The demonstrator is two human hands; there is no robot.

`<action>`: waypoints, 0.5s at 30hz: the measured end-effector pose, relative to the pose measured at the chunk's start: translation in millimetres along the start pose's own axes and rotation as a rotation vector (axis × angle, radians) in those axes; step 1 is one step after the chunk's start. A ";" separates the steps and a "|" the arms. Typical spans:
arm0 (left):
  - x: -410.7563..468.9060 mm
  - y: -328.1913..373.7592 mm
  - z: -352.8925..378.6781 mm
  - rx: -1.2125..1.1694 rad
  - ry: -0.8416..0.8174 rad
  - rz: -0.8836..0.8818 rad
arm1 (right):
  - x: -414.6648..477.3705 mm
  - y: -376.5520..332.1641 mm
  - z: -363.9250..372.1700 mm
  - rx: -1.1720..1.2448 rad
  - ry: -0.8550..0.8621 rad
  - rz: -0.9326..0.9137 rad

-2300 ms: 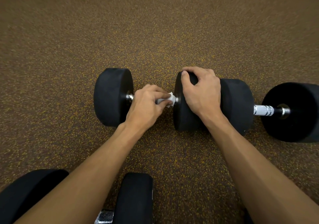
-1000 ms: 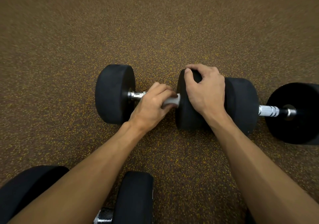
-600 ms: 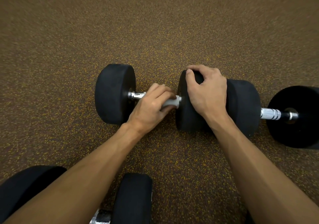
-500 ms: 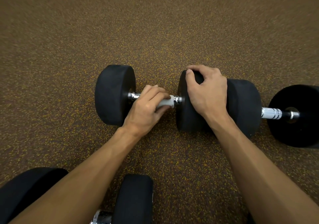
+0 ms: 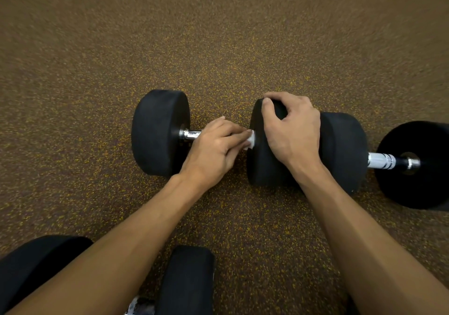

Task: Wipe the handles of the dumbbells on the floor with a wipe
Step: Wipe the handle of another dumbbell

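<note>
lying on the speckled floor (image 5: 218, 35), the middle dumbbell (image 5: 158, 132) has its chrome handle (image 5: 192, 134) gripped by the left hand (image 5: 213, 149), fingers curled round it with a white wipe (image 5: 250, 141) pressed beneath them. the wipe shows at the handle's right end, against the right head (image 5: 261, 166). the right hand (image 5: 291, 130) grips that head's top, fingers curled over the rim. a second dumbbell (image 5: 345, 149) sits just beside it on the right. a third dumbbell (image 5: 187, 280) lies at the bottom edge.
</note>
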State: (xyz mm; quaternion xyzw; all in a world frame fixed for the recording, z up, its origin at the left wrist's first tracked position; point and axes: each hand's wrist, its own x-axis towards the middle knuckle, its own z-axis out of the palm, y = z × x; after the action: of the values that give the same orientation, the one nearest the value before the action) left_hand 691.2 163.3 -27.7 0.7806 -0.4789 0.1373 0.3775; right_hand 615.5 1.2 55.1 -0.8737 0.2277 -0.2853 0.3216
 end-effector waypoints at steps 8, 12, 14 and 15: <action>-9.3 -2.9 -7.0 -0.034 -0.027 0.076 | -0.7 1.4 0.7 -0.010 -0.004 -0.023; -9.7 -3.4 -11.5 -0.030 -0.024 0.027 | -1.4 0.2 0.0 -0.010 -0.014 0.000; -5.0 4.3 -11.9 -0.030 -0.012 -0.080 | -0.9 -0.6 -0.3 -0.005 -0.028 0.013; -2.3 8.9 -13.5 -0.030 -0.009 -0.127 | -0.4 -1.4 -0.2 -0.010 -0.034 0.014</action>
State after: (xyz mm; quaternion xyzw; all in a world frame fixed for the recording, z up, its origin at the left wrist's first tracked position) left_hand 684.5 172.1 -15.8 0.8044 -0.4318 0.1024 0.3949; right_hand 615.4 2.4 56.0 -0.8785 0.2296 -0.2669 0.3229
